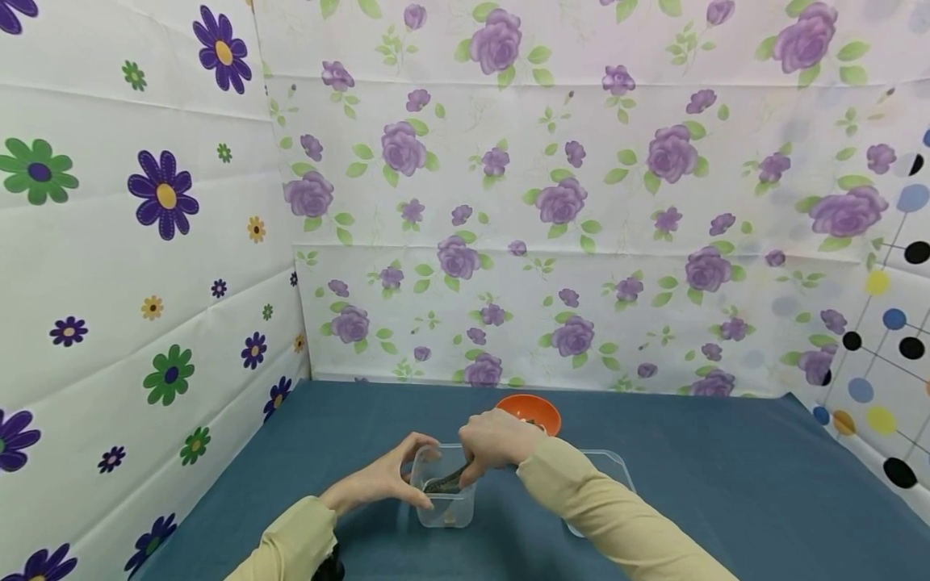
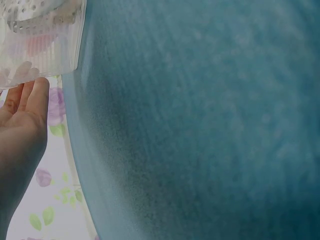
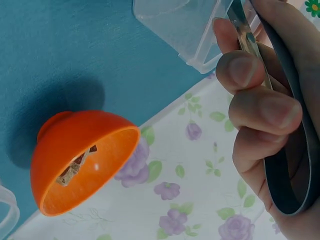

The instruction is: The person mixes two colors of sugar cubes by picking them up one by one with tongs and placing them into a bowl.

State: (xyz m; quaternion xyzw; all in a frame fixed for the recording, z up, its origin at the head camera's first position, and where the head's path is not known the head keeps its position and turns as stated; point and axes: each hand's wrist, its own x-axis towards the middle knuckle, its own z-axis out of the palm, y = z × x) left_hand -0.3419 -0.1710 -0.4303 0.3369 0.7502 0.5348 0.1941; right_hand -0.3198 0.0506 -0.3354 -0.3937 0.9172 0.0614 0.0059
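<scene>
A clear plastic container [image 1: 446,513] stands on the table in front of me, also seen at the top of the left wrist view. My left hand [image 1: 385,482] holds it from the left, thumb at the near side and fingers at the far side. My right hand [image 1: 501,442] grips metal tongs [image 1: 446,482], whose bent end shows behind the palm in the right wrist view. The tongs' perforated head [image 2: 37,12] is down inside the container. A small brownish piece shows low in the container.
Behind my right hand sits an orange bowl [image 1: 536,407] with small brown pieces [image 3: 74,170] in it. A clear plastic lid or tray [image 1: 613,466] lies to the right, partly hidden under my right forearm. Patterned cloth walls [image 1: 465,323] border the blue tabletop [image 1: 712,484].
</scene>
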